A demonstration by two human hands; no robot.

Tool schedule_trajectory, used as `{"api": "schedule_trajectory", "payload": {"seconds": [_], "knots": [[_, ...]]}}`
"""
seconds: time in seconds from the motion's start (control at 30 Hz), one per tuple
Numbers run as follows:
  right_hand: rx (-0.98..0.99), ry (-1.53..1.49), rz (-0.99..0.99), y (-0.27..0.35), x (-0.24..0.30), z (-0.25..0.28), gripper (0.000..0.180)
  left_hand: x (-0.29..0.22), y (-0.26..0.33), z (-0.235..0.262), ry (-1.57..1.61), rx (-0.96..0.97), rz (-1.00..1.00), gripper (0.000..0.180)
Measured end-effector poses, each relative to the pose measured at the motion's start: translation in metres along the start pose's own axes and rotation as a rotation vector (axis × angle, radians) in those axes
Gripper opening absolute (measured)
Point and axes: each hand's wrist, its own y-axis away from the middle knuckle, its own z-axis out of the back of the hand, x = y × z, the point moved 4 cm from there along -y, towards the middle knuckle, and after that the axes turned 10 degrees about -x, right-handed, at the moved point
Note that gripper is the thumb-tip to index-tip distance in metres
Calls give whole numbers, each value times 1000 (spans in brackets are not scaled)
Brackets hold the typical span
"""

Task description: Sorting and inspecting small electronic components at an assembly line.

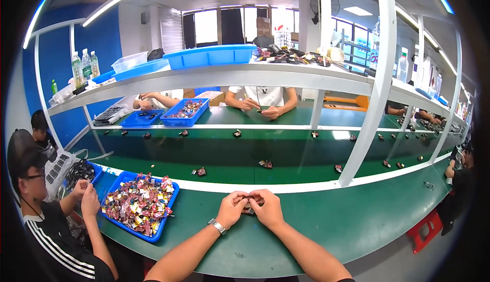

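Observation:
My left hand (233, 208) and my right hand (267, 208) meet over the green workbench (204, 241), thumbs and fingertips pinched together. Between them is a small dark reddish part (248, 210), mostly covered by my fingers; it looks like the small wired pieces in the tray, but its exact kind cannot be made out. A metal-banded watch sits on my left wrist. To the left of my hands stands a blue tray (175, 200) heaped with small red, yellow and white wired parts (138, 205).
Beyond a white rail (286, 187) runs a green conveyor belt (224, 154) carrying several spaced small parts. A white post (365, 103) rises at right, holding a shelf with blue trays (209, 57). A co-worker (51, 220) sits close at left; others work across the belt.

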Motion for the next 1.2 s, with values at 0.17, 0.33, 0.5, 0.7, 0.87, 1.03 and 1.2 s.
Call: {"api": "schedule_trajectory", "payload": {"seconds": [0.17, 0.33, 0.5, 0.7, 0.87, 1.03, 1.2], "knots": [[25, -30, -59, -4, -8, -1, 15, -4, 1, -1, 23, -16, -28, 22], [-195, -101, -266, -52, -76, 30, 10, -7, -6, 13, -62, -143, -189, 24], [-342, 266, -325, -87, -129, 86, 17, -9, -6, 15, -353, -61, -178, 18], [-205, 651, 124, -106, -111, 60, 32, -15, -4, 16, -442, -70, -192, 18], [16, 825, 224, -121, -106, 24, 56, -12, -6, 19, -452, -73, -173, 19], [26, 837, 175, -125, -127, 23, 46, -4, -16, 20, -354, -47, -144, 17], [-140, 853, 217, -123, -119, 29, 37, -5, -20, 25, -351, -56, -157, 17]]}}
